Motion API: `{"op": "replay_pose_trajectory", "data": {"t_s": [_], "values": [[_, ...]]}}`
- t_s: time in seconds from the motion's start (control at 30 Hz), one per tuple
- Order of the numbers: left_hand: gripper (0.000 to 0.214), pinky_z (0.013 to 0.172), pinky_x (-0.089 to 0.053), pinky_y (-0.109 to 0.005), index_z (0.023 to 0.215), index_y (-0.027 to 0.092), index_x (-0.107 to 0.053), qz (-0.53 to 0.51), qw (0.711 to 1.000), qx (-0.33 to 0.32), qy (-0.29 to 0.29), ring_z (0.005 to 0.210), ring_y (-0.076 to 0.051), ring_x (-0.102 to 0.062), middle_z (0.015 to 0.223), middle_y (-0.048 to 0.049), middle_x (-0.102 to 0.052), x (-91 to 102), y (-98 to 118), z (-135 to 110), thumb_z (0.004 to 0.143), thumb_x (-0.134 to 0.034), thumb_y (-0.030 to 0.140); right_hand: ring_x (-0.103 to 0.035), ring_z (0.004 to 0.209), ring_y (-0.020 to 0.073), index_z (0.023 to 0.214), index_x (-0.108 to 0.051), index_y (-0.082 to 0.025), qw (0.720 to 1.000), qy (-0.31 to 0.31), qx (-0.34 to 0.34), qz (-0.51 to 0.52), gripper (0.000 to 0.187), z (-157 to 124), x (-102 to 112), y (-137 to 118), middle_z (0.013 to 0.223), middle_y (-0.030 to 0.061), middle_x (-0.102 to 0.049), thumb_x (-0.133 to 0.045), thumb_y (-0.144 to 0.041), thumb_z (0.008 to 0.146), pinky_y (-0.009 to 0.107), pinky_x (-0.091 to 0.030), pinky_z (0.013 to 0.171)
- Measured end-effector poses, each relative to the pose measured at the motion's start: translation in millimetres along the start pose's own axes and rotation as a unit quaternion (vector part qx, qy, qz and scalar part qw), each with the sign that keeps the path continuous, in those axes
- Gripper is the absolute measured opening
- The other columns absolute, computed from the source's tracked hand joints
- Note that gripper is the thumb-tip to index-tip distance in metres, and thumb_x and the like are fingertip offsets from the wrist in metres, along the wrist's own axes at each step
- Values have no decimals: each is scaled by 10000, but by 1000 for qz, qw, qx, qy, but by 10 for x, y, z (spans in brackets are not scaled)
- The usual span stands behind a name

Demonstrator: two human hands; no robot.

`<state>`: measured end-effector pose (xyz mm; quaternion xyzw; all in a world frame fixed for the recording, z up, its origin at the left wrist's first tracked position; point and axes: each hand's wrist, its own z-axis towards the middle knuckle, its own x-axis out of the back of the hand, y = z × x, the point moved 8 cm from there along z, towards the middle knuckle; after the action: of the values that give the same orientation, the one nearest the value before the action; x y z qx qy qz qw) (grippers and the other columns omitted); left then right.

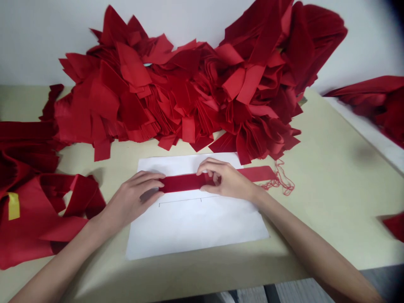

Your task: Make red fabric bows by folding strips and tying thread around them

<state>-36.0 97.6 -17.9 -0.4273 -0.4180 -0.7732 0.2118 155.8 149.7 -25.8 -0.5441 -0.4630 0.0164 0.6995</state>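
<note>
A strip of dark red fabric (183, 182) lies across a sheet of white paper (195, 227), running from left to right and past the paper's right edge. My left hand (135, 198) rests on the strip's left end, with the fingers pressing on it. My right hand (225, 179) pinches the strip further along, between thumb and fingers, and hides part of it. A thin drawn line (179, 201) marks the paper just below the strip.
A large heap of cut red fabric pieces (176, 92) fills the back of the beige table (331, 202). Loose red cloth (31, 210) with a yellow tag (13, 206) lies at the left. Tangled red threads (279, 181) sit right of the paper. More red cloth (372, 101) lies at the far right.
</note>
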Motion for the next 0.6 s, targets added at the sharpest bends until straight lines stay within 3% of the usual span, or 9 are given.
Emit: {"op": "replay_pose_trajectory", "data": {"t_s": [0.5,0.6], "values": [[76,847,-501,-349,918,173,-628,-6,1000,-10,-14,992,-195,-587,1116,-68,-673,-6,18,1,862,-588,205,-540,702,89,891,-657,-195,1000,-10,7,-28,129,-8,2,-47,1026,24,-584,-668,-232,768,245,-492,641],[73,846,-499,-354,907,169,-629,-10,1000,-13,-12,979,-198,-591,1098,-73,-681,-6,19,7,860,-589,206,-559,748,107,976,-655,-208,999,1,11,-32,200,-32,140,-130,1074,39,-579,-655,-285,791,262,-506,681]]}}
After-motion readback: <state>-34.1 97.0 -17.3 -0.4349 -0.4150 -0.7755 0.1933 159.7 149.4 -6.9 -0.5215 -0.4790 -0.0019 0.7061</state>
